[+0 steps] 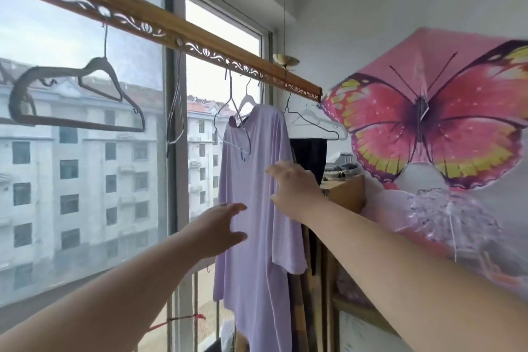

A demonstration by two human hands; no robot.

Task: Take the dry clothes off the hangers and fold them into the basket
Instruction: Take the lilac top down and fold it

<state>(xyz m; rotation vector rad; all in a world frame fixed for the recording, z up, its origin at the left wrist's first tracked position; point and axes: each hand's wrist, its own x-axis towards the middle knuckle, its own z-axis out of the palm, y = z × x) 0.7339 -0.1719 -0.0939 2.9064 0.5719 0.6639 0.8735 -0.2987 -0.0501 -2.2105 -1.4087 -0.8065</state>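
both hands spread toward the lilac shirt on the rail

a lilac shirt (245,180) hangs from the carved wooden drying rail (160,26), just right of the window (85,180). the left hand (217,226) is held wide, fingers spread, at the shirt's left edge. the right hand (297,191) is just as wide, in front of the shirt's right side. neither grips any cloth, and i cannot tell whether the fingertips touch it.

a thin wire hanger (233,123) dangles in front of the shirt's neck. bare white hangers (317,120) crowd the rail's right end, with a dark garment (310,157) under them, partly behind the shirt and the right hand. a dark empty hanger (77,100) hangs well apart to the left. a pink butterfly umbrella (428,111) sits open close on the right, above a wooden cabinet (347,191).

the shirt's own hanger is mostly hidden by its shoulders. its hem runs out of the frame. the things below the umbrella are too blurred to name.
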